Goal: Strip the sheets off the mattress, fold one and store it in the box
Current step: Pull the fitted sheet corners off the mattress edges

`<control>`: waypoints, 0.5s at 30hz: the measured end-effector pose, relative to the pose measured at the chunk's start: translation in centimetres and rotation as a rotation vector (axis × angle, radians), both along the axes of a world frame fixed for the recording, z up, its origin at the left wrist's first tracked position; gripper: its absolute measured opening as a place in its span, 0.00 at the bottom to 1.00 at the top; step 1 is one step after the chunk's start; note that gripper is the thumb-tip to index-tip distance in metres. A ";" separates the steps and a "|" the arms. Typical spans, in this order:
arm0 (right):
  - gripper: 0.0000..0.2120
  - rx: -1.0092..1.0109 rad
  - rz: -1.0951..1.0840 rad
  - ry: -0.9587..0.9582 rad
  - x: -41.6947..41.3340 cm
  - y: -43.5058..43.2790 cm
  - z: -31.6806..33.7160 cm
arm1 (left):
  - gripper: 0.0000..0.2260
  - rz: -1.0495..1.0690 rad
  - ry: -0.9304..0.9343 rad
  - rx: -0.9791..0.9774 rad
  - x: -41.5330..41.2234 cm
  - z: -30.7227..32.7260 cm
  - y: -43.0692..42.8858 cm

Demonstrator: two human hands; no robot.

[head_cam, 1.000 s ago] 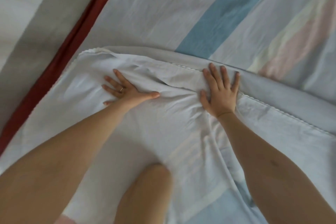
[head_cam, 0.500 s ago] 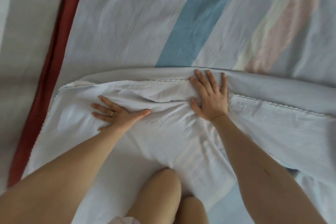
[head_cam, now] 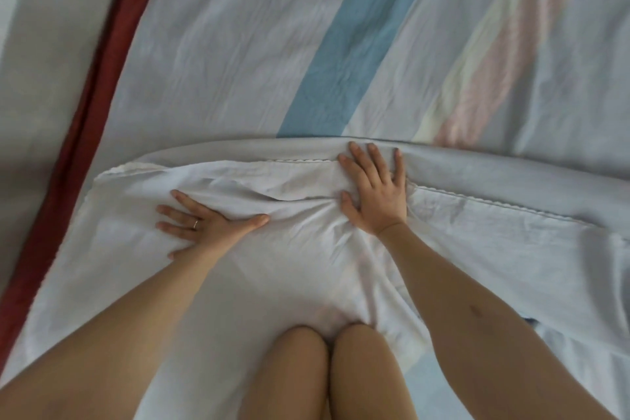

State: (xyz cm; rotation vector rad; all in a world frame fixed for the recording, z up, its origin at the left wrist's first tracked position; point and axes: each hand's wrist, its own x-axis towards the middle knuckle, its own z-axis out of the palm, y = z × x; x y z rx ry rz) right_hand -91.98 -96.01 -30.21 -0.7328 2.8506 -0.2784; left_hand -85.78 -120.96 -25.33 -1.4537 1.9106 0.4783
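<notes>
A white sheet (head_cam: 279, 269) lies folded over on the bed, its scalloped hem running across the middle of the view. A pale grey layer (head_cam: 511, 181) shows beyond that hem. My left hand (head_cam: 208, 225) lies flat on the sheet with fingers spread to the left and a ring on one finger. My right hand (head_cam: 378, 187) presses flat on the hem, fingers pointing away from me. Wrinkles bunch between the two hands. Under it all is a striped sheet (head_cam: 358, 44) in blue, white, pink and yellow. No box is in view.
My bare knees (head_cam: 327, 368) rest on the white sheet at the bottom centre. A dark red edge of the bed (head_cam: 99, 102) runs down the left side, with grey floor (head_cam: 41, 78) beyond it.
The view has shifted so that more of the striped sheet and my knees show. Both hands stay flat on the white sheet, in much the same spots on it.
</notes>
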 end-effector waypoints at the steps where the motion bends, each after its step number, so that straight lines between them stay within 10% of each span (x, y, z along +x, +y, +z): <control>1: 0.30 -0.003 0.007 -0.002 0.1 0.0 0.0 | 0.72 0.001 0.013 0.007 0.2 -0.3 -0.1; 10: 0.32 0.081 0.019 -0.249 -0.4 -0.5 2.2 | 0.67 0.001 0.107 -0.032 0.9 1.2 0.7; 15: 0.43 0.042 0.019 -0.298 -0.7 2.6 5.8 | 0.29 -0.360 0.723 -0.230 5.0 3.0 9.8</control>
